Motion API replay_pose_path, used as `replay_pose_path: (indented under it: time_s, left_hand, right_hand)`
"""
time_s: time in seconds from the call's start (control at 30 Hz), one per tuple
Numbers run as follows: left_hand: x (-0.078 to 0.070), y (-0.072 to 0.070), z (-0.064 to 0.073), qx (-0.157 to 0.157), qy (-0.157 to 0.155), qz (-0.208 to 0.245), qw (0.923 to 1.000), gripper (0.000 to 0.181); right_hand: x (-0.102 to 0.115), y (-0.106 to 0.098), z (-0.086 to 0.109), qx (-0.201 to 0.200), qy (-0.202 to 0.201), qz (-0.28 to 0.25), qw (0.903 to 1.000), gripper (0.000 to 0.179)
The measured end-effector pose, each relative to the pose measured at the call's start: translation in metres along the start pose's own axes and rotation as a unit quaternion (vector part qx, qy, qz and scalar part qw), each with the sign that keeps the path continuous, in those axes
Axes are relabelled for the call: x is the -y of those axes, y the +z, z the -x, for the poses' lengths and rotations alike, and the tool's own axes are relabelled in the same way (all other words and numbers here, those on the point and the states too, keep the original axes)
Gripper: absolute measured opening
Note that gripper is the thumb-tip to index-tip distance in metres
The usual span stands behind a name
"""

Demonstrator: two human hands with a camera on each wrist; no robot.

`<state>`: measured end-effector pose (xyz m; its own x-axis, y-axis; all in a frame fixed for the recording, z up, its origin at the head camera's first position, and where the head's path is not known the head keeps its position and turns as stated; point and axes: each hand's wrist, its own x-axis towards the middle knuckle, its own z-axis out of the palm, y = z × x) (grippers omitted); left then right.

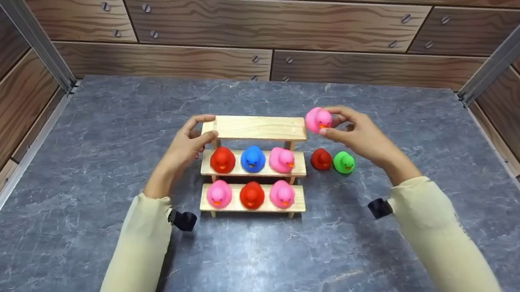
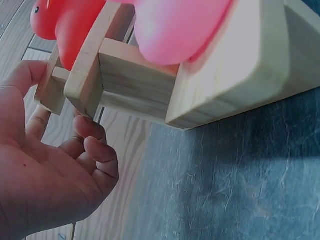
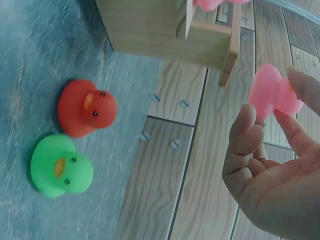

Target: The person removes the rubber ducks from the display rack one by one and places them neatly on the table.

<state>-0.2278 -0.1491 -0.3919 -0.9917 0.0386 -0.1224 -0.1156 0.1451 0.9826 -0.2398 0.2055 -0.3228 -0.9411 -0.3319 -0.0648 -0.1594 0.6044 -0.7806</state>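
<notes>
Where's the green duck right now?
In the head view, the green duck sits on the gray tabletop, right of the wooden rack, just beside the loose red duck.

From my station I see a snug, pale yellow left sleeve (image 1: 140,248) left of the shelf (image 1: 257,126) and a matching right sleeve (image 1: 447,244) right of it. A boxy black left camera (image 1: 184,221) and similar right camera (image 1: 379,208) jut shelfward from wrinkled cuffs (image 1: 156,200).

Left hand (image 2: 55,175) grips wooden stand (image 2: 215,95) bearing red duck (image 2: 75,25), pink duck (image 2: 175,30)
</notes>
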Motion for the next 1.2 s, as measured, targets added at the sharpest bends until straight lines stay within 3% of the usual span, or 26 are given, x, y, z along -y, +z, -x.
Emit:
replay_pose_path:
  time_s: [0.53, 0.97, 1.2]
  left_hand:
    - [0.002, -0.001, 0.001, 0.005, 0.001, 0.006, 1.0, 0.043]
    - [0.001, -0.002, 0.0, 0.008, -0.004, -0.004, 1.0, 0.043]
    - [0.0, -0.002, -0.001, 0.01, -0.004, -0.009, 0.9999, 0.043]
  right_hand:
    - [-0.038, -0.013, 0.014, 0.005, 0.019, 0.006, 0.9998, 0.047]
    - [-0.06, -0.008, 0.026, 0.018, 0.035, 0.014, 0.9991, 0.047]
    - [-0.065, -0.001, 0.033, 0.029, 0.025, 0.019, 0.9991, 0.047]
